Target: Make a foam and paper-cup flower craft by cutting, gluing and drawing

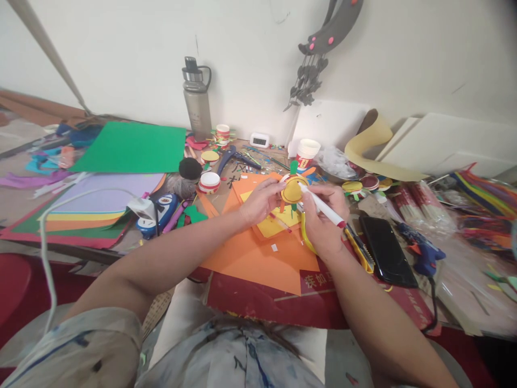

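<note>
My left hand (263, 200) pinches the edge of a round yellow paper craft (291, 193) with a dark outline and green and orange paper tabs around its rim. In my right hand (327, 221) is a white marker (328, 209) with a red end, its other end at the face of the craft. Whether the tip touches the face I cannot tell. Below both hands lie orange paper sheets (258, 264) and a smaller yellow sheet (269, 226). Beside my right wrist is a yellow utility knife (358, 249).
A black phone (386, 250) and a blue glue gun (424, 250) lie to the right. Paper cups (307, 151), a bottle (196, 102) and a small clock (259, 140) stand along the wall. Coloured sheets (133, 145) and a blue corded device (158, 215) are left.
</note>
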`<state>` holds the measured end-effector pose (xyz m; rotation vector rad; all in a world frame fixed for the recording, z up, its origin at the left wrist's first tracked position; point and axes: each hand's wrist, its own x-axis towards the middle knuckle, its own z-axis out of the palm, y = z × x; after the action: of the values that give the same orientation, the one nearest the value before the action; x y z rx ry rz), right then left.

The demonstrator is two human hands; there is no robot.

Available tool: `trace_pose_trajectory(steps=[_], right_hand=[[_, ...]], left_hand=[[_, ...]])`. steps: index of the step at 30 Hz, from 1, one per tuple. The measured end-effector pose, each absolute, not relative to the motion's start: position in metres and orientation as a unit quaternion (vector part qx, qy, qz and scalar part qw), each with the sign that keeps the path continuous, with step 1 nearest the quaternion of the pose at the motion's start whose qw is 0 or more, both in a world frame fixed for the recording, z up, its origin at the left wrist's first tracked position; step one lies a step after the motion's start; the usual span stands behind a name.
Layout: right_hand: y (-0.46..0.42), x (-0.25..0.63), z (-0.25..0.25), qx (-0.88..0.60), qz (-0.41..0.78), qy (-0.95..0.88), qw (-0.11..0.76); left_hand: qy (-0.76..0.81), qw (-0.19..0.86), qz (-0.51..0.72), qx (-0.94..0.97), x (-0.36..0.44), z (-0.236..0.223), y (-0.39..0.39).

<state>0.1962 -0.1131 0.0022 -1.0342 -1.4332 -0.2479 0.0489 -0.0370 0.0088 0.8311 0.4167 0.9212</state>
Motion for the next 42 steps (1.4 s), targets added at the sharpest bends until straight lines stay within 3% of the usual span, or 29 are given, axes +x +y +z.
trace_pose_trajectory(steps=[42], right_hand=[[-0.1102,0.1967,-0.001,-0.446,-0.109,-0.647,0.609]], left_hand=[[0.209,0.787,0.418,0.402,0.0471,0.0103,-0.0444]])
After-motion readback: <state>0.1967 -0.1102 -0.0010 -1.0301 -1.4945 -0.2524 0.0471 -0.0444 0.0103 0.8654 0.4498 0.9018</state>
